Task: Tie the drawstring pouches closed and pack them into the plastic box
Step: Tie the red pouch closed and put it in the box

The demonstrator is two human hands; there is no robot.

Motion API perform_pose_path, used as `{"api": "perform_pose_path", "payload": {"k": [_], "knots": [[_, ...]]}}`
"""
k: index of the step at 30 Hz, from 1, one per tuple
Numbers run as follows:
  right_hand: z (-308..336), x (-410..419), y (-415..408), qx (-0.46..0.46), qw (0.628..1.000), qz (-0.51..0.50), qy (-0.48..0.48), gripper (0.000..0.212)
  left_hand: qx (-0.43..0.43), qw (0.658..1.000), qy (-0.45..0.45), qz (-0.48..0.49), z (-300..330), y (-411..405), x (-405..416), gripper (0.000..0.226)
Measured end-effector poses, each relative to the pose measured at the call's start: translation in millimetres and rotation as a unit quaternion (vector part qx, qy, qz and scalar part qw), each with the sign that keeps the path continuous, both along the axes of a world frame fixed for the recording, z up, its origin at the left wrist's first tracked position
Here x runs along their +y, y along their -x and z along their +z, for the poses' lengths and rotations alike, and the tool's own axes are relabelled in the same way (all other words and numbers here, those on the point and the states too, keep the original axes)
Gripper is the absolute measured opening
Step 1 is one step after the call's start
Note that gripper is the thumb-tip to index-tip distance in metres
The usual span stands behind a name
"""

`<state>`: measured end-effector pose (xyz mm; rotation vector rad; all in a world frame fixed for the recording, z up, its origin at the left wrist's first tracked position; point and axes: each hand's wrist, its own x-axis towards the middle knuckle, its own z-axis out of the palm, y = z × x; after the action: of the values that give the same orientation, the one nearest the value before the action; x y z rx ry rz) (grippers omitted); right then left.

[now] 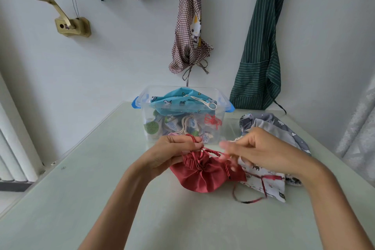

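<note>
A red drawstring pouch (200, 174) lies on the table with its mouth gathered. My left hand (172, 150) pinches one end of its red cord at the mouth. My right hand (257, 148) is blurred, its fingers curled round the other red cord strand. Behind them stands the clear plastic box (220, 119) with blue clips, holding several tied pouches; a blue patterned pouch (180, 101) lies on top. A white animal-print pouch (263, 178) with a dark red cord and a grey cloud-print pouch (284, 126) lie at the right, partly under my right forearm.
The pale green table (81, 199) ends against a white wall. A checked apron (190, 32) and a green striped apron (261, 46) hang behind the box. Two bundled fabric items and a brass crank fixture (69, 24) hang higher on the wall.
</note>
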<state>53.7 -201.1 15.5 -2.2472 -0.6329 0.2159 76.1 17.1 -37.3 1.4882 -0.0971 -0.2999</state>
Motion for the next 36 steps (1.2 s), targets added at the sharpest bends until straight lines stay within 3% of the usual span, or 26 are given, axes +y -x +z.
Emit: {"api": "perform_pose_path", "payload": {"k": [2, 4, 6, 8, 12, 16, 22, 27, 31, 34, 36], "knots": [[-3, 3, -6, -0.044, 0.997, -0.059, -0.009, 0.048, -0.012, 1.0, -0.003, -0.01, 1, 1, -1, 0.009], [-11, 10, -13, -0.082, 0.993, -0.089, -0.005, 0.032, -0.022, 0.999, -0.008, -0.022, 3, 4, -3, 0.013], [-21, 18, -15, -0.045, 0.998, -0.053, 0.0, 0.017, -0.024, 0.999, -0.009, -0.024, 4, 5, -4, 0.023], [-30, 24, -15, 0.009, 1.0, -0.014, -0.022, 0.026, -0.028, 0.999, -0.006, -0.023, 5, 4, -4, 0.021], [-38, 29, -18, 0.046, 0.996, -0.021, -0.08, 0.035, -0.048, 0.999, -0.007, -0.015, 6, 6, -9, 0.01], [-36, 34, -15, 0.061, 0.988, -0.062, -0.126, 0.018, -0.098, 0.995, -0.024, 0.007, 6, 6, -9, 0.014], [-33, 41, -12, -0.077, 0.974, -0.161, -0.141, 0.007, -0.231, 0.961, -0.089, 0.123, 9, 7, -15, 0.011], [-34, 43, -11, -0.122, 0.973, -0.151, -0.123, 0.007, -0.308, 0.922, -0.146, 0.183, 2, 4, -13, 0.007], [-34, 42, -14, -0.019, 0.976, -0.13, -0.175, 0.012, -0.319, 0.91, -0.166, 0.207, 1, 2, -10, 0.006], [-35, 42, -16, 0.11, 0.953, -0.143, -0.242, 0.018, -0.311, 0.913, -0.164, 0.209, -1, 2, -9, 0.011], [-38, 42, -18, 0.149, 0.943, -0.129, -0.268, 0.018, -0.31, 0.914, -0.162, 0.207, -1, 2, -10, 0.012]]}}
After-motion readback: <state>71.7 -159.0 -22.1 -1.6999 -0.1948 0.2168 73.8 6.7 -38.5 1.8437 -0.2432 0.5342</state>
